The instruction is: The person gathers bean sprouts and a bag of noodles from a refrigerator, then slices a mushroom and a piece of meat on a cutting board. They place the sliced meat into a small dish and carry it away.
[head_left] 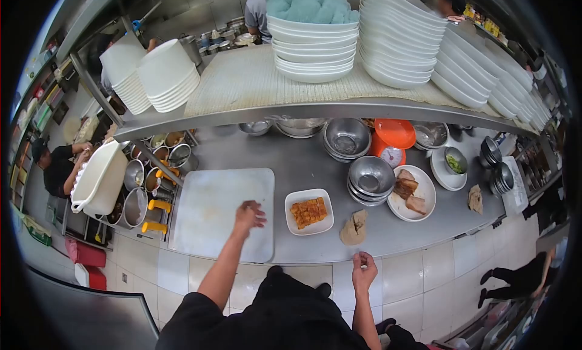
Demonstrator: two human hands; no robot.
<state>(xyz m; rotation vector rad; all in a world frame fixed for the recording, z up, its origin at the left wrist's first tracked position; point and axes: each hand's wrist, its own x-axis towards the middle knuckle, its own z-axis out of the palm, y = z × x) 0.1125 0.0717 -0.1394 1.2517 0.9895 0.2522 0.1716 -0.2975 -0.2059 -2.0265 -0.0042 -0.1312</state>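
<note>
My left hand [249, 218] is above the right part of a white cutting board [209, 198], its fingers apart and nothing held. To its right, a square white dish [328, 226] holds browned, cut pieces of food [308, 212]. My right hand [364, 270] is raised just off the front edge of the steel counter [303, 244], fingers curled; whether anything is in them is too small to tell. A crumpled brown cloth [354, 227] lies on the counter just beyond that hand.
Metal bowls [371, 177], an orange scale [393, 147] and a plate of meat [427, 189] stand at the right. White dishes [315, 53] fill the overhead shelf [242, 116]. Pots with yellow handles [159, 204] are at the left. Other people [60, 168] stand around.
</note>
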